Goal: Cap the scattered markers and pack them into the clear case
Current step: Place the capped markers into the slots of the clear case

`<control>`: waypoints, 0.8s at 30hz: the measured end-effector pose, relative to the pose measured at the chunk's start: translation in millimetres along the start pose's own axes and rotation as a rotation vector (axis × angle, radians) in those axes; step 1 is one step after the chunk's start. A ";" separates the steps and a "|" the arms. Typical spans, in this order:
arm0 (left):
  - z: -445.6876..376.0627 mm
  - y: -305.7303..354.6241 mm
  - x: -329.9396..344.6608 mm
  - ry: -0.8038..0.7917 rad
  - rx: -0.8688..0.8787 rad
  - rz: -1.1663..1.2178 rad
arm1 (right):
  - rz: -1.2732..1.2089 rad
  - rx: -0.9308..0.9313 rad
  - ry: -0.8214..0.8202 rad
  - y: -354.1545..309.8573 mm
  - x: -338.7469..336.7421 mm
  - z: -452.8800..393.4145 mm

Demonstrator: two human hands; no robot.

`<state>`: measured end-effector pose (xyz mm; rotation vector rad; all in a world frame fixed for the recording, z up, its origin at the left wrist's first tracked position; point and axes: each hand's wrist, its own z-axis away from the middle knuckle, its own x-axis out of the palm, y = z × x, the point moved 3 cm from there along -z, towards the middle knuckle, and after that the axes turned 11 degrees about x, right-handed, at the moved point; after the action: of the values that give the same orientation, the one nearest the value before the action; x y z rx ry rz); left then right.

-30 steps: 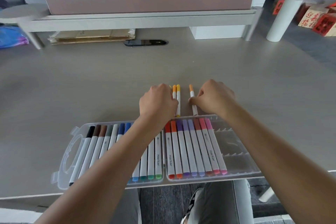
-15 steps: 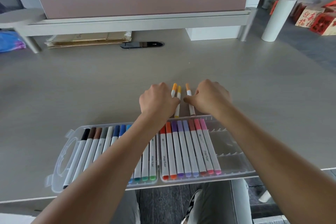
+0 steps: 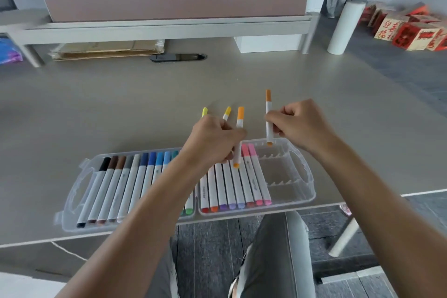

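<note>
Four markers are off the desk and in the hands, all capped as far as the head view shows. The right hand point(image 3: 300, 126) pinches one orange marker point(image 3: 268, 116) at mid-barrel between thumb and curled fingers; it hangs almost upright, cap away from the person and tail just above the far rim of the clear case point(image 3: 307, 176). The left hand point(image 3: 212, 143) is closed round three: a deeper orange-yellow marker point(image 3: 240, 128), a yellow marker point(image 3: 227, 113) and a pale yellow marker point(image 3: 204, 112), fanned with caps pointing to the desk's far edge. Only the first shows its whole length, its tail dipping over the packed pink marker point(image 3: 251, 172) in the right half.

The case lies open along the near edge of the desk point(image 3: 121, 109), both halves lined with markers whose long axes run from near edge to far edge. The empty slots point(image 3: 280, 172) sit at the right end of the right half, directly below and slightly nearer than the right hand, which makes that hand the closer one. Its marker already runs roughly along the slot direction, so I judge the move calls for laying it flat and pulling it toward the near edge into the first free slot beside the pink one. The left bundle likely has to be fed over one marker at a time.
</note>
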<state>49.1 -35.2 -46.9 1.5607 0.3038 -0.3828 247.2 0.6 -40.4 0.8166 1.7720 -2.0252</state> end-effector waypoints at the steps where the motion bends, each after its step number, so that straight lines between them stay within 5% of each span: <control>1: 6.8 1.2 6.3 -0.020 0.010 -0.009 | -0.005 0.004 -0.003 5.5 -3.8 4.5; 16: 50.7 20.9 72.7 0.014 0.235 -0.596 | -0.068 0.005 -0.053 48.8 -32.1 45.0; 24: 53.5 17.3 74.4 0.054 0.260 -0.637 | -0.081 0.019 -0.066 57.4 -33.0 43.8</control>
<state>120.9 -92.5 -63.0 1.7055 0.8258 -0.9033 298.0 -56.1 -62.8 0.6854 1.7788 -2.0974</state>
